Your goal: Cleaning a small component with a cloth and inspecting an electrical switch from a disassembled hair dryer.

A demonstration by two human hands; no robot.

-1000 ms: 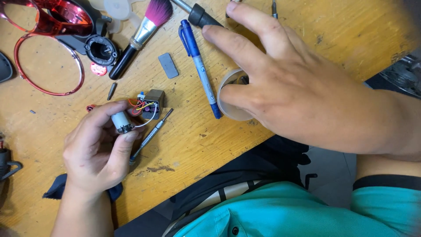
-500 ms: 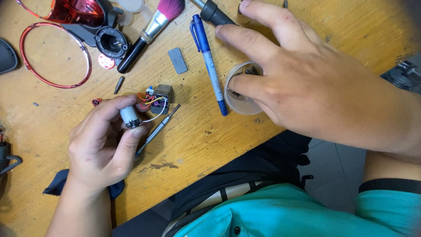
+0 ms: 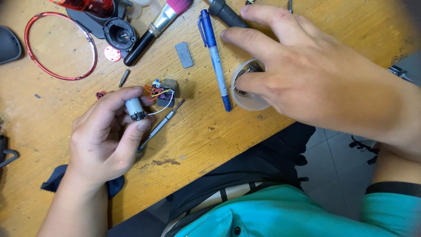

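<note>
Left hand (image 3: pixel 103 140) pinches small silver cylindrical motor (image 3: pixel 133 109) above worn wooden table (image 3: pixel 272 26), coloured wires trailing to small grey module (image 3: pixel 166 93) (slack, so lifted only slightly). Right hand (image 3: pixel 315 83) dips fingertips into shallow translucent round cup (image 3: pixel 250 100), grasp unclear.

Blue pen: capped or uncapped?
Capped. The blue pen lies flat on the table, clip cap on at its far end.

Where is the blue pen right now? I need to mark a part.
In the head view the blue pen lies on the wooden table, top centre, between the small grey plate and the round cup under the right hand.
</note>
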